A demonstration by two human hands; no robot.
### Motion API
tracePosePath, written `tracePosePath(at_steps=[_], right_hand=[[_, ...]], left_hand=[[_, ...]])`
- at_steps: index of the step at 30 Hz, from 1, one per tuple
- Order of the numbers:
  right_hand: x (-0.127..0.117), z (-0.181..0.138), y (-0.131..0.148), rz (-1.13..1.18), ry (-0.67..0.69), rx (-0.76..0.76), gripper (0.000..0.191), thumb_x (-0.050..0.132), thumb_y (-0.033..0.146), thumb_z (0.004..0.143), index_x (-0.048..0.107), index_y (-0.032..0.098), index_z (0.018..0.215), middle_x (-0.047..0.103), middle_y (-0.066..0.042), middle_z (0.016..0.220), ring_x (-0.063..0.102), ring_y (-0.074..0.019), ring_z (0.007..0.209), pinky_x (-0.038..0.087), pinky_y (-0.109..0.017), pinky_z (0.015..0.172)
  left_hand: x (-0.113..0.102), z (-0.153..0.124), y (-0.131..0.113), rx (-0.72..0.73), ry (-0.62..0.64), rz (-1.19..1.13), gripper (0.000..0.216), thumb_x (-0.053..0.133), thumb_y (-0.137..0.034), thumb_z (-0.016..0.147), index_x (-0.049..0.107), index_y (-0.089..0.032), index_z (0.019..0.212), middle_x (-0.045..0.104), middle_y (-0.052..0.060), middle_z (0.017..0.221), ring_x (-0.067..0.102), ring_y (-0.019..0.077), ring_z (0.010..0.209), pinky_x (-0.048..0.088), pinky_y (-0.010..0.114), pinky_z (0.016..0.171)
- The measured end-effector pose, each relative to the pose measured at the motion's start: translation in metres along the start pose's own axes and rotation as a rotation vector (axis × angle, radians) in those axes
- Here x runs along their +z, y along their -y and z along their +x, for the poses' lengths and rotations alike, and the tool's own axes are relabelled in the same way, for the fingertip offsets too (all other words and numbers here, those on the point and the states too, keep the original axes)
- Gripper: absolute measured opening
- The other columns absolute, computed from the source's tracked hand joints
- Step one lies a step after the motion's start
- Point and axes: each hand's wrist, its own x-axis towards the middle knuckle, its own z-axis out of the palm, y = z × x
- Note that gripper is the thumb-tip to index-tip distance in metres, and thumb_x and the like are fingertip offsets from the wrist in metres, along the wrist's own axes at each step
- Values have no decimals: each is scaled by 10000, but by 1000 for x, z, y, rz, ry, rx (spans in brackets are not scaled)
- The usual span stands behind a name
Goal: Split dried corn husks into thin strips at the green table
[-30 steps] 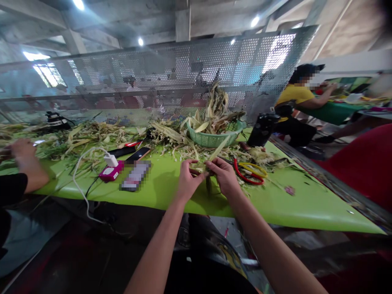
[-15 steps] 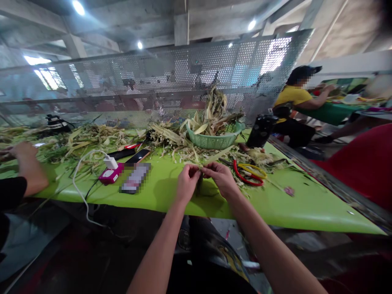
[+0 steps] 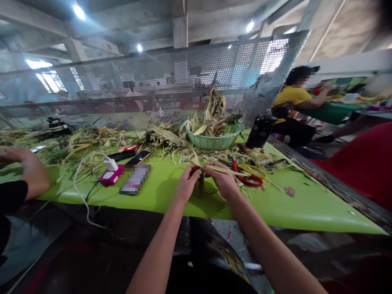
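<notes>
Over the near part of the table, my left hand (image 3: 187, 183) is closed in a pinch at the end of a pale green corn husk strip (image 3: 225, 169). Facing it, my right hand (image 3: 225, 183) is also pinched closed on the strip, which runs across the back of its fingers to the right. Another narrow piece of husk (image 3: 195, 157) points up from the fingertips. Below the fingertips hangs a dark, narrow piece (image 3: 201, 187); its kind is unclear. The fingers hide where the pieces meet.
A green plastic basket (image 3: 211, 142) of dry husks stands ahead, with husk scraps (image 3: 167, 136) around it. Red and yellow looped handles (image 3: 251, 179) lie right. Left are two phones (image 3: 134, 179) and a purple power socket (image 3: 110, 175). A co-worker's hand (image 3: 18, 155) is far left.
The husk strip has swung from pointing up and right to lying across the back of my right hand. Both my hands stay nearly in place. The co-worker's hand at left has shifted slightly.
</notes>
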Motion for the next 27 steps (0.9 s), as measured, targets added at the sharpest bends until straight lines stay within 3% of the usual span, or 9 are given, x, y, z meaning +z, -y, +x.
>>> tracePosePath(at_steps=[3,9,16,22,27], right_hand=[[1,-1,0,-47,30,7,340,764,508,657,701,186,746,669,-40,731,550,-161,644,435,-291,607],[-2,2,-5,19,-29,22,336,776,496,652,686,208,800,688,-34,769,600,-187,704,482,-316,676],[-1,0,-3,6,-49,-3,325,761,501,666,639,218,768,662,-13,749,597,-185,698,487,-308,657],[1,0,4,-58,113,35,337,699,508,743,625,185,683,586,0,610,516,-129,561,428,-266,556],[1,1,1,-116,114,-7,303,725,476,725,642,185,709,583,5,623,509,-130,586,412,-257,548]], left_hand=[[0,2,1,-53,6,-158,237,616,-378,832,646,-195,980,681,51,964,606,170,903,473,301,846],[0,2,1,-151,-15,-287,229,709,-351,745,633,-162,850,633,5,779,560,114,722,452,246,736],[0,1,3,-121,120,-279,274,704,-372,752,652,-170,930,681,34,906,608,169,880,458,320,888],[-1,4,3,-111,-63,-361,260,707,-351,748,629,-177,925,679,26,897,622,152,849,472,306,856],[0,2,-2,-261,-98,-526,289,710,-425,739,591,-173,815,650,-2,729,639,157,748,504,302,743]])
